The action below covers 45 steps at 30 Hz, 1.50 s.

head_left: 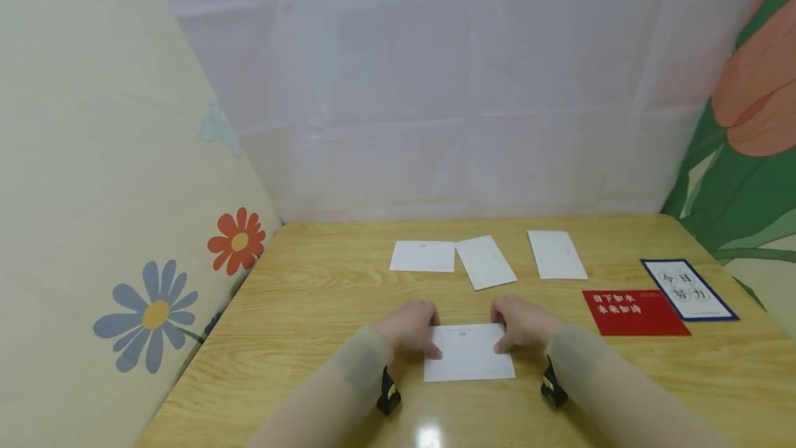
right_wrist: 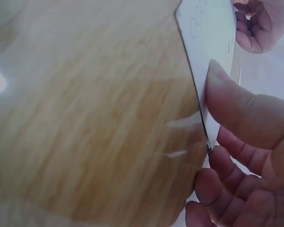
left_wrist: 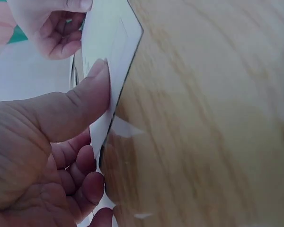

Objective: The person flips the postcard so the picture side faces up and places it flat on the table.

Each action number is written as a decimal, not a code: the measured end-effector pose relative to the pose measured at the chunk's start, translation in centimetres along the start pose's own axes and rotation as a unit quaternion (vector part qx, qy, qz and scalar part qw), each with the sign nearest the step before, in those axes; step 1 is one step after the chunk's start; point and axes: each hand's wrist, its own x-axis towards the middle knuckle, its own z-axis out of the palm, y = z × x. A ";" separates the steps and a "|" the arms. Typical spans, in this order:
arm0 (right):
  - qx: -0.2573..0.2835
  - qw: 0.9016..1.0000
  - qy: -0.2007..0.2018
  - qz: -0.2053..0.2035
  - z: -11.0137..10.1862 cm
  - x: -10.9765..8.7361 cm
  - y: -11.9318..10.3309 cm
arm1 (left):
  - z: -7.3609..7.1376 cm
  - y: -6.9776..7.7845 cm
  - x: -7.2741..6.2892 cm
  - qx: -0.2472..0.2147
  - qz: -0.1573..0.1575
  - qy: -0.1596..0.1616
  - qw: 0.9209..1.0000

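Observation:
A white card (head_left: 469,355) with a small printed mark near its far edge lies low over the wooden table in front of me. My left hand (head_left: 407,327) pinches its left end, the thumb (left_wrist: 92,90) on the top face and fingers curled at the edge. At the opposite end my right hand (head_left: 528,323) grips the card the same way, its thumb (right_wrist: 232,101) pressed on top. Faint printed outlines show on the card's face in both wrist views. The undersides of the card and the fingertips beneath it are mostly hidden.
Farther back on the table (head_left: 298,323) lie three white cards, the left one (head_left: 423,256), a tilted middle one (head_left: 486,263) and one to the right (head_left: 557,254). A red card (head_left: 634,313) with white characters touches a blue-bordered card (head_left: 689,289). White cloth (head_left: 466,88) hangs behind.

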 end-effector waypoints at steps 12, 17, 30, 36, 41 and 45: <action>-0.019 1.000 0.008 0.003 0.1 -0.5 -0.2 | 0.4 -1.0 -0.1 -0.058 0.011 0.029 0.998; 0.002 1.000 0.007 0.001 0.1 -0.7 -0.3 | 0.4 -1.2 -0.2 -0.088 0.005 0.032 0.996; 0.057 0.998 -0.009 0.001 0.4 -0.4 0.7 | 0.5 -1.3 -0.2 -0.071 0.011 0.031 0.997; 0.058 0.998 0.000 0.012 0.6 -0.2 1.0 | 0.5 -1.3 -0.2 -0.079 0.000 0.036 0.996; 0.061 0.998 0.018 0.020 0.7 -0.3 0.9 | 0.6 -1.2 -0.4 -0.076 -0.003 0.046 0.996; 0.056 0.998 0.034 0.018 0.7 -0.7 0.7 | 0.6 -1.2 -0.5 -0.097 -0.007 0.049 0.994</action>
